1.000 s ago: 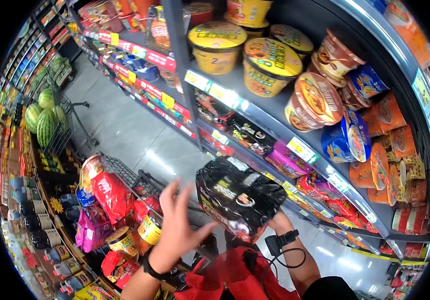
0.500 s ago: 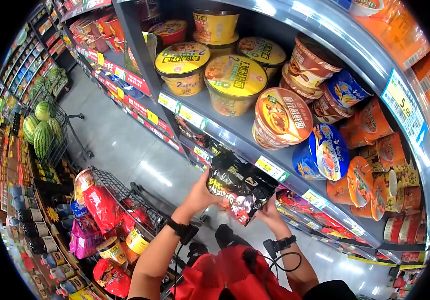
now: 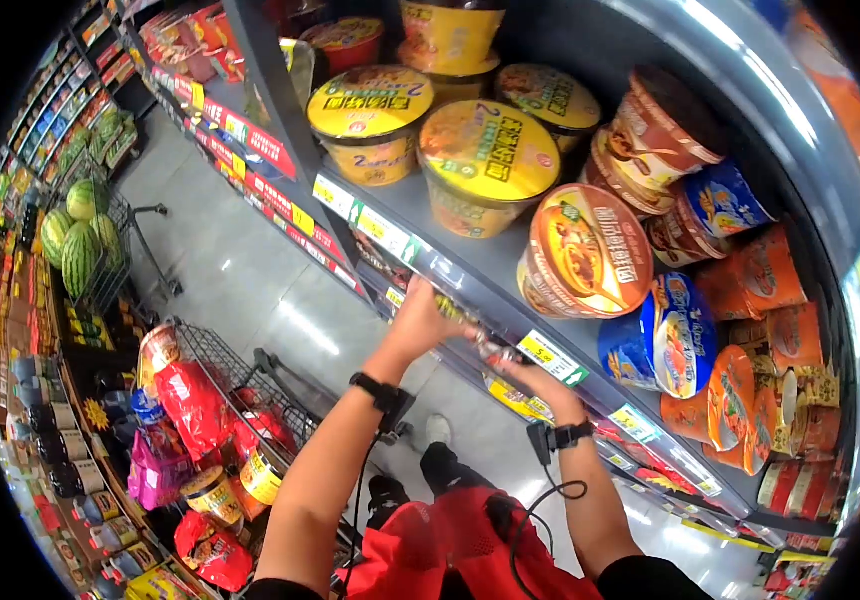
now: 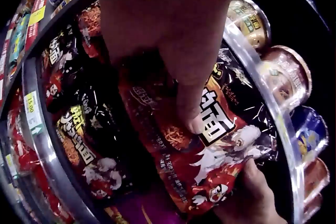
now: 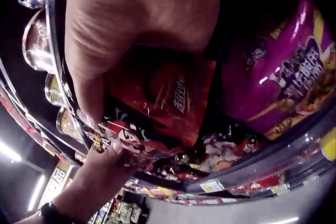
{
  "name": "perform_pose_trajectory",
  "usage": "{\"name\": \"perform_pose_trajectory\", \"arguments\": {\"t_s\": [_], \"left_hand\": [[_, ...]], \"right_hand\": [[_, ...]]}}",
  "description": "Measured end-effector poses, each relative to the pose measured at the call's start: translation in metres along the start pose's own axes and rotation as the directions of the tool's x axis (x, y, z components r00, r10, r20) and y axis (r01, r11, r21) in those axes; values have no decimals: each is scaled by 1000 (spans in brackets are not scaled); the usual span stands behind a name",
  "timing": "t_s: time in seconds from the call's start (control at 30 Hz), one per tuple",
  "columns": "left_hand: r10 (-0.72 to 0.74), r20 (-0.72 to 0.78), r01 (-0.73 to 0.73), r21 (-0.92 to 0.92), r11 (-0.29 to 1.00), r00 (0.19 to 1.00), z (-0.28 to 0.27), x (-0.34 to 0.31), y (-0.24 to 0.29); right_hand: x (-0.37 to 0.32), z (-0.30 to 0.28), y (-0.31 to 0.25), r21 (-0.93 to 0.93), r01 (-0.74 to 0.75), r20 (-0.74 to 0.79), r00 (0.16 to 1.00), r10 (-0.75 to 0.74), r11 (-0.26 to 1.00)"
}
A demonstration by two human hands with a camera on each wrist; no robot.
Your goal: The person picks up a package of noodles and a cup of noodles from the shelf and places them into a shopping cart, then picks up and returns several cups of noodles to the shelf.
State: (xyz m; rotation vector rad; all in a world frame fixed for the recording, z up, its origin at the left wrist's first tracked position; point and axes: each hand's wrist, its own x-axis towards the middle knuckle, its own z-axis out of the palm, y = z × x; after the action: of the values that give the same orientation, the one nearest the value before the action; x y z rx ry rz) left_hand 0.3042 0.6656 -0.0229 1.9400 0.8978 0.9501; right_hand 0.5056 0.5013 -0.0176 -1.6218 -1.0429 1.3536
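Note:
Both hands hold a black and red noodle pack (image 4: 215, 145) at a lower shelf, below the one with the cup noodles. My left hand (image 3: 418, 325) grips one side, its thumb pressed on the front of the pack in the left wrist view. My right hand (image 3: 542, 388) holds the opposite side; in the right wrist view its thumb lies along the pack's edge (image 5: 157, 108). In the head view the upper shelf hides most of the pack. Similar black packs (image 4: 86, 145) lie beside it on the shelf, and a purple pack (image 5: 283, 71) is on the other side.
Cup noodles (image 3: 490, 165) stand on the shelf above the hands. A shopping cart (image 3: 220, 365) with red (image 3: 190, 410) and purple packs (image 3: 158, 465) is at the left, and another cart with watermelons (image 3: 80, 258) stands farther back. Grey floor (image 3: 280, 270) lies between.
My left hand took hold of the pack beside my right hand. Both hands then moved the pack in under the upper shelf, where the head view barely shows it.

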Motion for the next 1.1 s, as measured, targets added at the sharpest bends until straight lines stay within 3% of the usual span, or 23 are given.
{"name": "perform_pose_trajectory", "arguments": {"t_s": [0.03, 0.13, 0.17, 0.27, 0.33, 0.4, 0.43, 0.47, 0.5, 0.57, 0.63, 0.7, 0.77, 0.8, 0.87, 0.9, 0.93, 1.0, 1.07, 1.1], "left_hand": [[101, -16, -100, 83, 992, 995, -2, 9, 1], [-141, 37, 143, -64, 988, 989, 5, 28, -19], [-105, 12, 105, 18, 994, 994, 10, 29, -33], [-156, -179, 156, -13, 988, 971, 21, 15, -33], [-113, -209, 142, 127, 982, 971, 25, 6, -30], [-48, -371, 103, 130, 986, 927, 30, 1, -20], [-240, -211, 248, 11, 969, 948, 25, -5, -18], [-418, -107, 423, 37, 905, 902, 23, -6, -14], [-335, -152, 358, 165, 919, 930, 25, -15, -22], [-375, 244, 300, 293, 908, 895, -1, -38, -13], [-281, 462, 277, 79, 958, 841, -45, -72, 6], [-351, 477, 365, 66, 929, 806, -100, -117, 22], [-531, 474, 559, 93, 824, 703, -183, -160, 47], [-581, 402, 596, 102, 796, 707, -220, -186, 45], [-753, 222, 785, -168, 596, 619, -290, -244, 32], [-731, 109, 735, -204, 647, 674, -318, -281, 6], [-803, -105, 784, -176, 596, 587, -343, -302, 3], [-784, -379, 798, -166, 580, 491, -386, -331, -22], [-725, -529, 708, -292, 644, 441, -422, -342, -65], [-648, -604, 693, -208, 690, 464, -439, -342, -99]], "right_hand": [[5, -4, -1, -13, -2, -5, 1000, 2, 1000], [21, -12, -5, -57, -14, -18, 1000, 13, 998], [24, -12, -5, -67, -16, -26, 1000, 14, 998], [33, -13, -9, -107, -17, -34, 999, 13, 994], [37, -12, -10, -137, -19, -54, 998, 11, 990], [40, -10, -13, -171, -10, -72, 997, -2, 985], [40, -6, -10, -201, -11, -86, 996, -7, 980], [43, -4, -11, -226, -1, -90, 996, -19, 974], [44, -2, -10, -251, 8, -98, 995, -34, 968], [51, 4, -9, -301, 25, -109, 992, -61, 953], [53, 3, -8, -361, 31, -149, 985, -90, 932], [49, 0, -4, -448, 12, -203, 973, -115, 894], [42, 4, 4, -513, -21, -294, 944, -152, 858], [39, 7, 14, -492, -17, -358, 915, -185, 870], [34, 7, 70, -222, 175, -461, 848, -262, 959], [23, 23, 78, -230, 228, -457, 833, -312, 946], [15, 35, 87, -217, 272, -289, 899, -328, 938], [-2, 105, 54, -61, 71, -8, 997, -72, 996], [-10, 168, 20, 50, -179, 134, 976, 171, 983], [-10, 190, 15, -1, -142, 168, 976, 141, 990]]}}
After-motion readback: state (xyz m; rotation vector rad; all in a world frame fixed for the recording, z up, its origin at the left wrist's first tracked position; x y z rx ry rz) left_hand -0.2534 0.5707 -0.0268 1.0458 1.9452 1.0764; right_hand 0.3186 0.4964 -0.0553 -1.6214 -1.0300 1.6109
